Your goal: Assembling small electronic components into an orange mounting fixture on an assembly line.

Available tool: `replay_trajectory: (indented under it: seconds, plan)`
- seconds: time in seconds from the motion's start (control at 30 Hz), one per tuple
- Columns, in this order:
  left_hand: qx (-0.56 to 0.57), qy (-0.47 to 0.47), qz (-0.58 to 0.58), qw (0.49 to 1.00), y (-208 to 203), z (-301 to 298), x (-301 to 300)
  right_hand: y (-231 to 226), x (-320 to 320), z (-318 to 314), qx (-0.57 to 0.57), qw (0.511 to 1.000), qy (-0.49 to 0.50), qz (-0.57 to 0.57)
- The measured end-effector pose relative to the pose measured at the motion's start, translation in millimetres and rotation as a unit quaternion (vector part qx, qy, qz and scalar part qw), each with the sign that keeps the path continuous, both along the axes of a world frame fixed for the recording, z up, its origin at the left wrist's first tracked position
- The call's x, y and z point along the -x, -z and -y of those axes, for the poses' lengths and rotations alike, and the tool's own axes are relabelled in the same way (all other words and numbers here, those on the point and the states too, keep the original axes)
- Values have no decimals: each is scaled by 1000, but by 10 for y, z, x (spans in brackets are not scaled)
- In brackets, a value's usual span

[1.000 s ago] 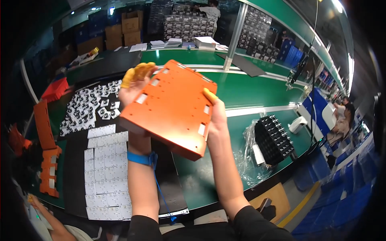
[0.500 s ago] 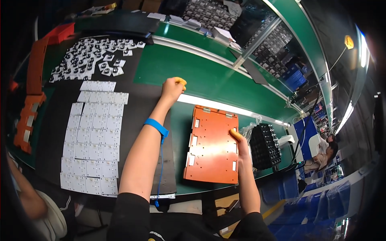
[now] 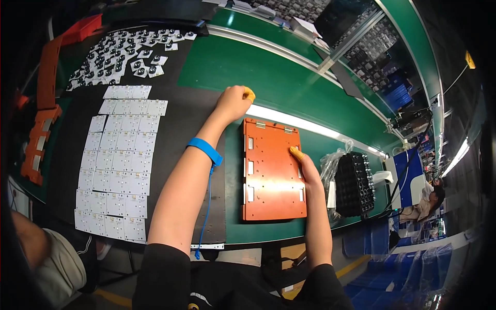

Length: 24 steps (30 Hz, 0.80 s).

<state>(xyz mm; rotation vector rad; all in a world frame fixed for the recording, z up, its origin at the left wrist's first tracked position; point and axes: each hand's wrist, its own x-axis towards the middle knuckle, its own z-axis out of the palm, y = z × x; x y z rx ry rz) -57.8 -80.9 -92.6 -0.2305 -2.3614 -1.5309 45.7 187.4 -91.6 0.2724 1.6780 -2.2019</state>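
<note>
A flat orange fixture panel (image 3: 271, 175) with small hinges along its far edge and several slots lies over the green part of the bench. My right hand (image 3: 305, 164) grips its right edge, the yellow-covered thumb on top and the other fingers hidden beneath. Beyond the panel's far left corner, my left hand (image 3: 235, 104) is closed, its fingers curled away and yellow covers on the tips; whatever is inside them is hidden. A blue wrist strap (image 3: 205, 151) with a coiled cord circles my left forearm. Rows of white circuit boards (image 3: 121, 160) lie on the black mat left of that arm.
Many small boards with black round parts (image 3: 111, 57) spread at the far left. Orange fixtures (image 3: 39, 147) and a red bin (image 3: 82, 30) line the left side. Right of the panel stand black trays (image 3: 354, 183) beside clear plastic. Another person's arm (image 3: 28, 240) is at the lower left.
The view has shifted, so the bench appears higher in the picture. The orange panel has turned slightly and sits straighter. My right hand keeps its grip; my left hand stays closed.
</note>
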Motion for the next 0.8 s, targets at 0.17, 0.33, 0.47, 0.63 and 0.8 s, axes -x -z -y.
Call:
replay_trajectory:
  seconds: [0.17,0.33,0.47,0.63,0.8]
  plan:
    - [83,7,69,994,-89,-66,-52,-88,-12,20,-154,988,-12,-11]
    - [236,57,79,967,-249,-145,-205,-174,38,-42,-209,976,-59,-12]
    - [308,100,107,940,-340,-143,-270,-124,27,24,-277,959,-47,-38]
    - [326,104,92,935,-292,-154,-265,-5,53,-29,-374,923,-42,-77]
    - [321,105,108,935,-312,-136,-261,-87,32,-27,-357,932,-45,-40]
